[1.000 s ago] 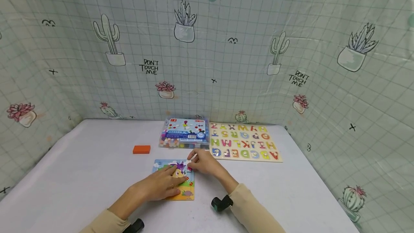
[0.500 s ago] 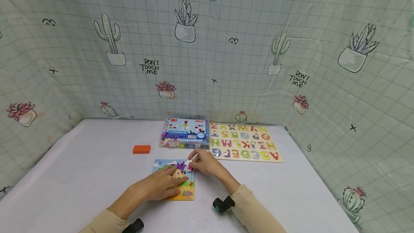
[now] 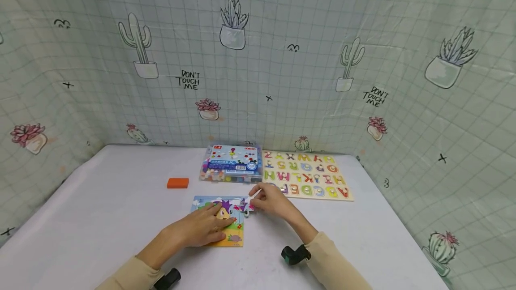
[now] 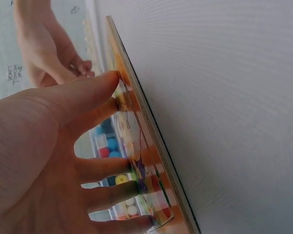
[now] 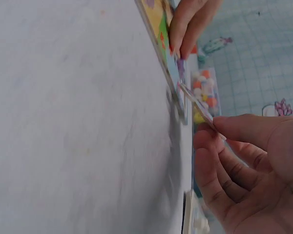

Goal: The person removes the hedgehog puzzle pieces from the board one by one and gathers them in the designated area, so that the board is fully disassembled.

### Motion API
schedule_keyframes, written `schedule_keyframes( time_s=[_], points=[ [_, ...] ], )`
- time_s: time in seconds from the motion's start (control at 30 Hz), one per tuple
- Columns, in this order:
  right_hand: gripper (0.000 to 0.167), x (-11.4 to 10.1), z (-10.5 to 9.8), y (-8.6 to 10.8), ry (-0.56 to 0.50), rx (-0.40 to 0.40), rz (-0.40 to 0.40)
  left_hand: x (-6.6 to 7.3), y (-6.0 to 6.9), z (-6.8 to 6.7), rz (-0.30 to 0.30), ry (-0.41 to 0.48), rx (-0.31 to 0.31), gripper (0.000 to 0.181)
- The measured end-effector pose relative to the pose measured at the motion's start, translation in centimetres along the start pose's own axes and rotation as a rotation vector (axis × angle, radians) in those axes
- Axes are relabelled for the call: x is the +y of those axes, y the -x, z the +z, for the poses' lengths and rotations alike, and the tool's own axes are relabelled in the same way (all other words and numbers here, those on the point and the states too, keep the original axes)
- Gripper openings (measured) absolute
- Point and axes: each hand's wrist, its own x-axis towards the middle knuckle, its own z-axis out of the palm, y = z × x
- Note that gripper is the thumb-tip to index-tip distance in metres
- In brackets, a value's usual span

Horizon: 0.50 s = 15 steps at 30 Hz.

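Note:
A colourful picture puzzle board (image 3: 235, 232) lies flat on the table, showing a purple-haired cartoon figure. Spread across its left and middle part, the left hand (image 3: 201, 228) rests with extended fingers; in the left wrist view the fingertips of this hand (image 4: 78, 146) touch the board's face. Between thumb and fingertips the right hand (image 3: 272, 199) pinches a puzzle piece (image 3: 247, 206) at the board's upper right edge. From the right wrist view, the thin piece (image 5: 200, 108) is tilted, its far end at the board's edge, the right hand (image 5: 254, 165) holding the near end.
Behind the board stands a clear plastic case (image 3: 231, 164) with coloured balls. Beside it on the right lies a wooden alphabet board (image 3: 308, 176). An orange block (image 3: 178, 183) sits at the left rear. A patterned cloth (image 3: 242, 75) hangs behind the white table (image 3: 121, 205).
The right hand has moved to the right, and the pinched piece now projects past the board's right edge, where before it was over the upper right corner. The left hand stays on the board.

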Motion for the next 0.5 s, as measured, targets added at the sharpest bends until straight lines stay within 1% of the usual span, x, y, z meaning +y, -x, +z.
schedule_keyframes(
  time_s=[0.13,0.33,0.5],
  points=[
    [0.013,1.2,-1.3,1.1,0.019,0.022,0.001,0.1,-0.1,-0.1,-0.005,0.002,0.002,0.044],
    [0.013,3.2,-3.4,3.2,0.046,0.067,0.021,0.0,0.0,-0.1,0.009,0.019,0.005,0.045],
    [0.013,4.5,-5.0,4.6,0.066,0.101,0.042,0.0,0.2,-0.1,-0.004,0.039,0.003,0.045]
  ],
)
